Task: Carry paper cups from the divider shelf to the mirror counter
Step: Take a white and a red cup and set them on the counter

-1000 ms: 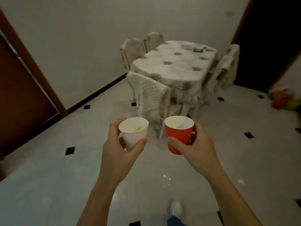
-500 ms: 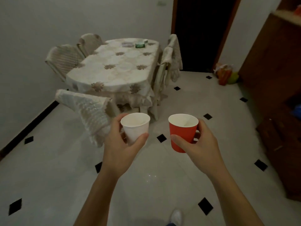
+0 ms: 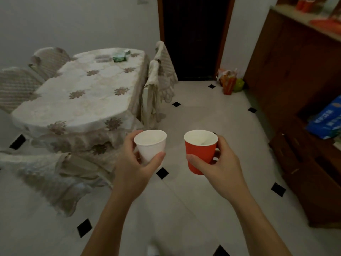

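My left hand [image 3: 132, 169] grips a white paper cup [image 3: 151, 145], held upright in front of me over the tiled floor. A red paper cup [image 3: 200, 154], also upright, sits in my right hand [image 3: 219, 167], thumb on its near side. The two cups are side by side, a short gap apart, at chest height. Both look empty inside. No mirror counter shows in the head view.
A dining table [image 3: 83, 95] under a flowered cloth with covered chairs [image 3: 156, 85] stands at the left. A dark doorway [image 3: 193, 37] is straight ahead. A brown wooden cabinet [image 3: 295, 74] lines the right, with a blue package [image 3: 328, 121] in it. Bags [image 3: 228, 80] lie by the doorway.
The view has swung to the right: the table has slid to the left, and the doorway and the wooden cabinet have come into sight. Both hands keep hold of their cups in the same pose.
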`<state>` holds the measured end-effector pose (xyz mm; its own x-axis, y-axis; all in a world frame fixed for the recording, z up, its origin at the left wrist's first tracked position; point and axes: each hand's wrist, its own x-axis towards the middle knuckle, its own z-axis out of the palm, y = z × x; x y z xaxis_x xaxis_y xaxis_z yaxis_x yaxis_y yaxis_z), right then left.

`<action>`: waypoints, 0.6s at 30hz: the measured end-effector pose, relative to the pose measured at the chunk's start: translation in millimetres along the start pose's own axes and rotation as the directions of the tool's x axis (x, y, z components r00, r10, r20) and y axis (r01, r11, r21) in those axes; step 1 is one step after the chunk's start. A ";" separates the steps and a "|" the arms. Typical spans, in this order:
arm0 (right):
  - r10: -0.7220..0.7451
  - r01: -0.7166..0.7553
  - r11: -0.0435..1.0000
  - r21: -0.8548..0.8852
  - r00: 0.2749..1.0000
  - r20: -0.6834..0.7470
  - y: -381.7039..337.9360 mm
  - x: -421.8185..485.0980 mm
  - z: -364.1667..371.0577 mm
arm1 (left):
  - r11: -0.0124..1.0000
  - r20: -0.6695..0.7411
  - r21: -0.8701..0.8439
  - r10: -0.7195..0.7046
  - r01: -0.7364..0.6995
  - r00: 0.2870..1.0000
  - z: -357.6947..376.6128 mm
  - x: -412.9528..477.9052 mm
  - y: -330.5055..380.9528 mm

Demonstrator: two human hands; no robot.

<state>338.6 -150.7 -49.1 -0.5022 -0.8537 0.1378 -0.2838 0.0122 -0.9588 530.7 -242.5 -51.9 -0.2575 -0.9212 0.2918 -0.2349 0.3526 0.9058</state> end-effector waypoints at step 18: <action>0.051 -0.072 0.992 -0.104 0.980 -0.194 33.0 327.3 14.7 | 0.993 0.167 -0.100 0.082 -0.066 0.983 119.1 344.6 -73.8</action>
<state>176.8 -437.4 -39.3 -0.6651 -0.7345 0.1347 -0.3303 0.1276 -0.9352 347.6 -566.4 -54.9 -0.4285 -0.8487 0.3099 -0.1222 0.3942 0.9109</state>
